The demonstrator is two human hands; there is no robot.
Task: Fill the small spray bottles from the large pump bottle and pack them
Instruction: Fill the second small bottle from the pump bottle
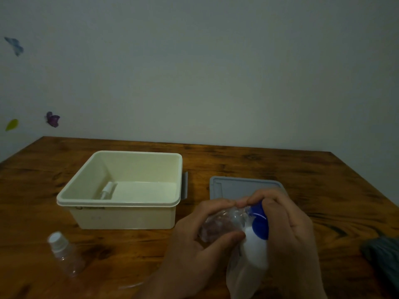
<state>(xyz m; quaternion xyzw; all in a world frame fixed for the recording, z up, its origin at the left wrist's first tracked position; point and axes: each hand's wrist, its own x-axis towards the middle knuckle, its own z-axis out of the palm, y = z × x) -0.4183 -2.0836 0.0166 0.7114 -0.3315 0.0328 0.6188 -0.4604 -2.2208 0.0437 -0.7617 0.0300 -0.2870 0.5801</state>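
Low and right of centre in the frame, a clear small spray bottle [220,226] lies tilted against the blue pump head [260,223] of the white large pump bottle [255,251]. The left hand [194,240] has its fingers closed round the small bottle; the right hand [287,221] is curled over the pump. Best to keep the neck directly under the nozzle and press gently. Another small bottle [64,255] stands on the surface at lower left, near the cream box [121,203] and grey lid [233,186].

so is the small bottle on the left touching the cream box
Apart. The head view shows bare wood between the small bottle and the cream box.
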